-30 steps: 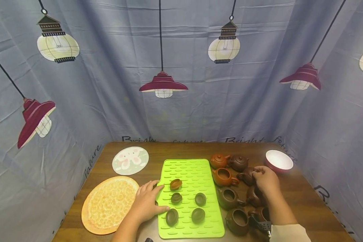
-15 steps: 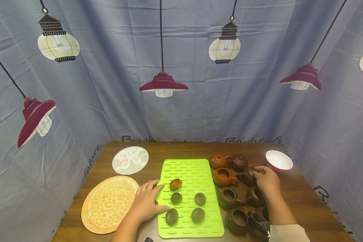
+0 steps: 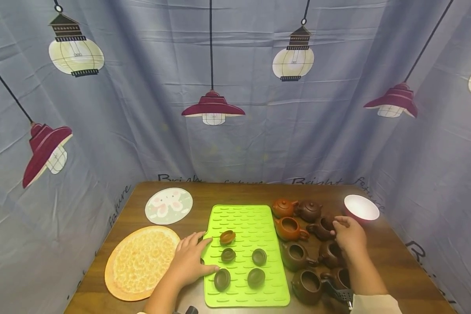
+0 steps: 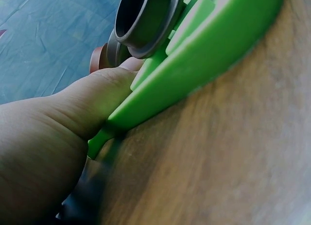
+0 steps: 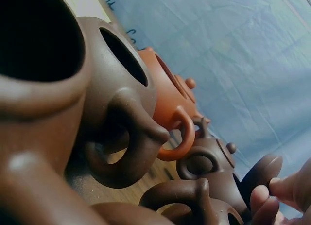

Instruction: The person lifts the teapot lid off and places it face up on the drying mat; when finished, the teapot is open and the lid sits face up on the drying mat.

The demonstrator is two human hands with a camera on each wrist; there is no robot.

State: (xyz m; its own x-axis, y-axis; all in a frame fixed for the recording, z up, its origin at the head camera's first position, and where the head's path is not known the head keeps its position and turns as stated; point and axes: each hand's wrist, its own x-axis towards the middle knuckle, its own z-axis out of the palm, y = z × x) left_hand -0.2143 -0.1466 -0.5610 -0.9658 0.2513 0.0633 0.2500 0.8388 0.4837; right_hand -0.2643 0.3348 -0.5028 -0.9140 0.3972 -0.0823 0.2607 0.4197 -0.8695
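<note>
My right hand pinches a dark brown teapot lid between thumb and fingertips. In the right wrist view the lid stands tilted at the mouth of a dark brown teapot, whose opening partly shows. My left hand rests along the left edge of the green mat, fingers spread, with the thumb over the edge. Close to that thumb lies a dark lid. An orange-brown lid and several more dark lids lie on the mat.
Lidless brown teapots crowd right of the mat, beside a lidded orange teapot and a lidded dark one. A white-lined bowl is back right. A pizza-like round mat and an oval rabbit mat lie left.
My right hand has drawn slightly to the right and lifted the lid off the dark teapot, exposing its opening. The left hand stays at the mat's edge.
</note>
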